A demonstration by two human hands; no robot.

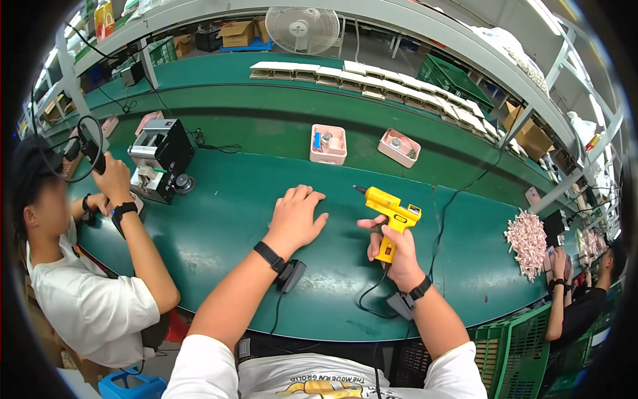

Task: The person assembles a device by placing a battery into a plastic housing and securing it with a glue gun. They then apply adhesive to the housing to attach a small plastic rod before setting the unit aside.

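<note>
My right hand (397, 256) is wrapped round the handle of a yellow hot glue gun (391, 216), its dark nozzle tilted up to the left. A cord runs from the base of the handle down to the table. My left hand (296, 218) rests palm down on the green tabletop (332, 286), fingers spread, with nothing in it. Beyond my hands, a pink plastic housing (328, 143) with a blue part inside sits on the green belt. To its right lies a second pink housing (400, 147), set at an angle.
At left stands a black and silver machine (161, 159), beside a co-worker (93, 266). A heap of small pink parts (527, 243) lies at right, near another person (585, 299). Rows of white pieces (372, 83) line the far shelf. Green crates (508, 352) stand below right.
</note>
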